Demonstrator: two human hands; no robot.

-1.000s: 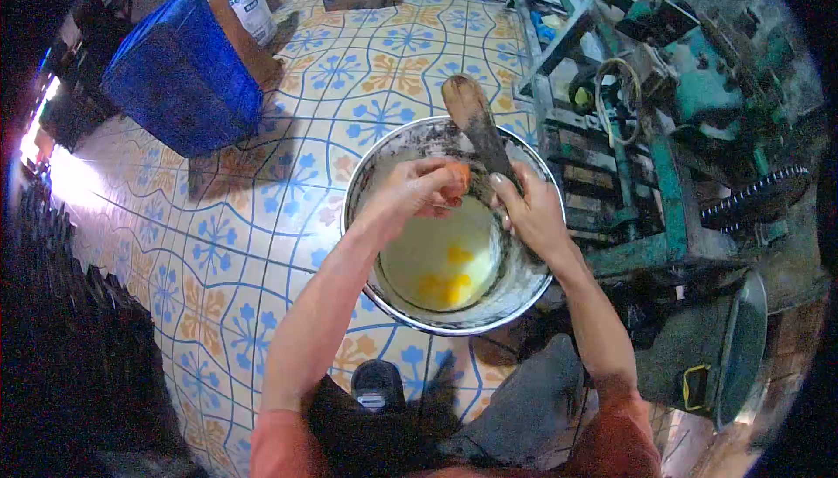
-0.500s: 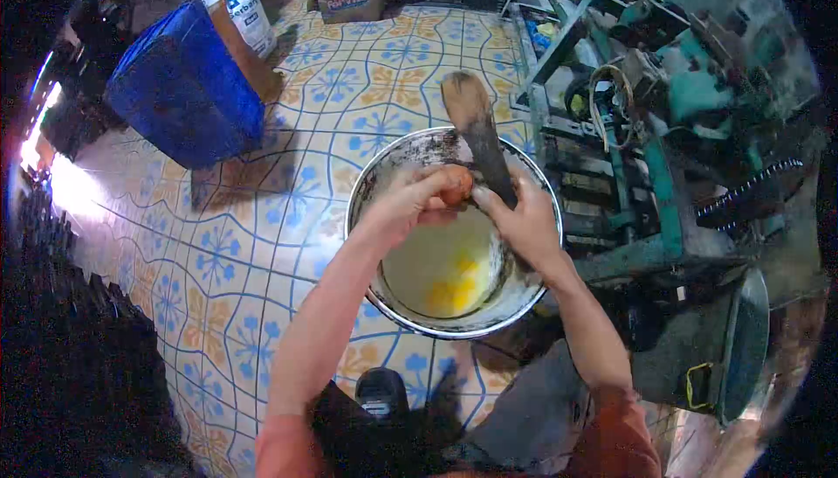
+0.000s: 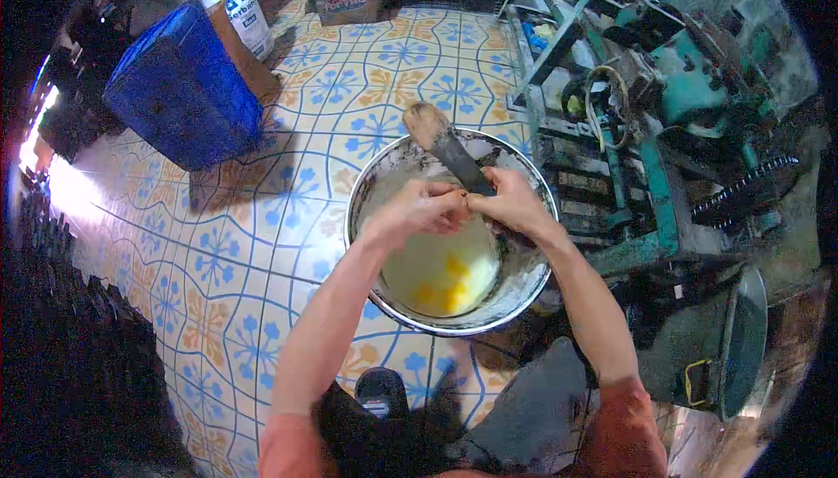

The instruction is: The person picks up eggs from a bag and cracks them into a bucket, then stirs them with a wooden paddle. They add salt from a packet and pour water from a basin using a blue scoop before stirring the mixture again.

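Observation:
My left hand (image 3: 429, 207) is closed around a brown egg (image 3: 463, 195), with most of the shell hidden by the fingers. Against it presses the thumb of my right hand (image 3: 511, 203), whose curled fingers also hold a dark, flat tool with a pale wooden end (image 3: 427, 124). That wooden end points up and left, past the far rim. Both hands are over a large metal pot (image 3: 522, 299) with stained inner walls. Yellow egg yolks (image 3: 456, 290) lie in the pale liquid (image 3: 410, 273) at its bottom.
On the patterned tile floor (image 3: 249, 268), a blue crate (image 3: 188, 85) and a white sack (image 3: 240, 11) stand at the left. Green metal machinery (image 3: 659, 190) fills the right side, with a dark tub (image 3: 738, 347) below it. A cardboard box (image 3: 351, 4) is at the back.
My hands have drawn closer together and the egg is now mostly covered by fingers. The tool has swung left and its wooden end sits lower.

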